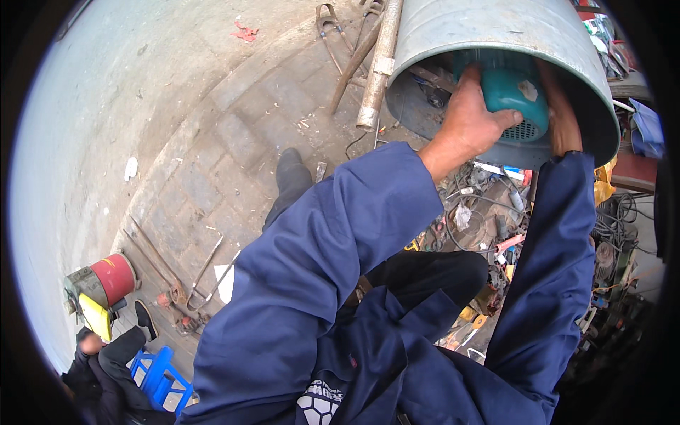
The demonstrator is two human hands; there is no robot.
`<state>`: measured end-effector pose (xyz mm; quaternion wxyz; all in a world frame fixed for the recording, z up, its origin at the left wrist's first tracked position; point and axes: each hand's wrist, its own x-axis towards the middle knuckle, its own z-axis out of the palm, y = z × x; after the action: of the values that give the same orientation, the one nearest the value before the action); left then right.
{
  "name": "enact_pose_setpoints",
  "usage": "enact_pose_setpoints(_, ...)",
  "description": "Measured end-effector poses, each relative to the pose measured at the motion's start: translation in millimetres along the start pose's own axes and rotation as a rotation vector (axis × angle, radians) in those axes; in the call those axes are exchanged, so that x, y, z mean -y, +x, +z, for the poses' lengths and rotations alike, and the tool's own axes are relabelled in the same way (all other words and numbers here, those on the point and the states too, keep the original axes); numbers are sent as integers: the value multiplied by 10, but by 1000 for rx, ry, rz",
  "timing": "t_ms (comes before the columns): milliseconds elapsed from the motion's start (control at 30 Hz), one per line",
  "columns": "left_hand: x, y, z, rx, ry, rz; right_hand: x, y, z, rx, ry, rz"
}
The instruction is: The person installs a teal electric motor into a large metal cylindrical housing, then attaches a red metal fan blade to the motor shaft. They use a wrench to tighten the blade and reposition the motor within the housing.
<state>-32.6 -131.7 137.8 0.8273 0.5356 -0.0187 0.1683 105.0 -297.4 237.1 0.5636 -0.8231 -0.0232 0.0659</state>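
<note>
A teal motor (516, 99) with a rounded casing and a perforated end cover is inside the mouth of a large grey metal cylinder (503, 32) at the upper right. My left hand (476, 117) grips the motor from its left side, the thumb lying across the front near the grille. Against the motor's right side is my right hand (564, 120), reaching deep into the cylinder, with its fingertips hidden behind the casing. Inside, to the motor's left, a dark bracket-like part (433, 92) shows dimly in shadow.
Tools, cables and scrap (489, 205) lie below the cylinder. A rusty pipe (379, 78) leans along its left side. Long-handled tongs (212, 273) are on the brick floor. At lower left are a person (106, 375), a blue stool (159, 375) and a red-and-grey drum-shaped object (110, 280).
</note>
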Motion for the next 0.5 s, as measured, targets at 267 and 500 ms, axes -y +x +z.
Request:
enact_pose_setpoints(267,103,-373,-84,-188,-89,-419,19,-95,138,-103,-30,-64)
enact_pose_setpoints(500,439,-98,-384,-401,-486,-823,-114,-538,153,-152,200,-75)
